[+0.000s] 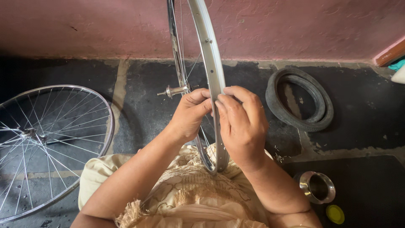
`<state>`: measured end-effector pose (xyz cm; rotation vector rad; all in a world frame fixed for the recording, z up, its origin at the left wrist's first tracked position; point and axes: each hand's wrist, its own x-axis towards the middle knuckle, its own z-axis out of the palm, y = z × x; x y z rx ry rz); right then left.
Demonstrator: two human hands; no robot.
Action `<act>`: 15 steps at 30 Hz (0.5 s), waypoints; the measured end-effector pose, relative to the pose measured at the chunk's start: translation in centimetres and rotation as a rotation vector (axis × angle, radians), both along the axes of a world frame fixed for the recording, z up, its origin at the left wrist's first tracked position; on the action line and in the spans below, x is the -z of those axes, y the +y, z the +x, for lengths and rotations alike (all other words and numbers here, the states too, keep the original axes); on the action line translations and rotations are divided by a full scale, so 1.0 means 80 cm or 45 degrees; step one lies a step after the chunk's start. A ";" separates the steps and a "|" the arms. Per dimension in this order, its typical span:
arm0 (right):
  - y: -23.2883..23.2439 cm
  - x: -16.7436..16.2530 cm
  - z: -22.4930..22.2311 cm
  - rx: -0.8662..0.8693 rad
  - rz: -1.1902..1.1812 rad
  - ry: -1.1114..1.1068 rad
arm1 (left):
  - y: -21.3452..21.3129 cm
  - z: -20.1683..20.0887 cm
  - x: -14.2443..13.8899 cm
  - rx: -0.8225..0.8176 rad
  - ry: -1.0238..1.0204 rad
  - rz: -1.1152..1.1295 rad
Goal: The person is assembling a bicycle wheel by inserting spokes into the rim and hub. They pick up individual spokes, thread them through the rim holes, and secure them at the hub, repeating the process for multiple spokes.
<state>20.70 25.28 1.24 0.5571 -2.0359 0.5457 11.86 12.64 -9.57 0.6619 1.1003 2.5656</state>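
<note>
Both hands pinch the upright wheel rim (211,71) between them: left hand (190,113) from one side, right hand (241,122) from the other, equally near. The rim runs straight up and down through the grip, resting in the lap. A second spoked wheel (46,143) lies flat, leftward (one tyre (300,100) and one steel cup (317,187) sit rightward).

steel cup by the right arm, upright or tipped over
Upright. The steel cup stands on the dark floor with its round mouth facing up, beside a small yellow lid. Its contents cannot be told.
</note>
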 end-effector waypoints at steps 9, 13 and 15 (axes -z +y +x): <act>0.001 0.005 -0.003 -0.004 0.023 -0.005 | -0.002 -0.004 0.005 0.023 0.019 0.007; 0.001 0.002 -0.001 0.014 0.098 -0.013 | -0.005 -0.005 0.005 0.029 -0.006 -0.020; 0.001 -0.001 0.003 0.002 0.157 -0.003 | -0.006 -0.006 0.004 0.065 0.010 -0.004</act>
